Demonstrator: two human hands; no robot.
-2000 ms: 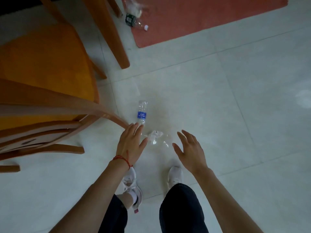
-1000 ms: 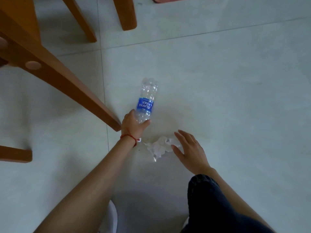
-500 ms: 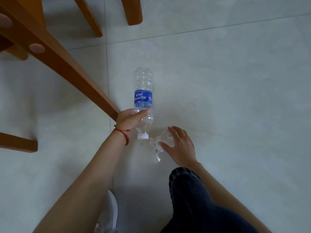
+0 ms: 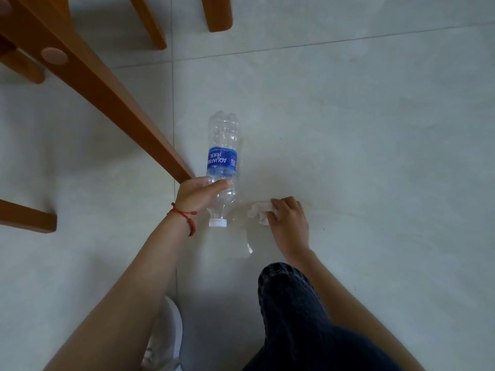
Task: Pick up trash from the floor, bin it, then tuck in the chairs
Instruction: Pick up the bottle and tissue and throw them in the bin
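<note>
Gripped in the left hand, fingers curled round the lower body: an empty Aquafina water bottle, white cap toward the knees, base pointing away, just beside a wooden chair leg. Pinched in the right hand, low against the tiled floor: a crumpled white tissue. Still the pick-up step, by the look of it. Called for next: rising with both pieces and finding the bin, nowhere in view.
</note>
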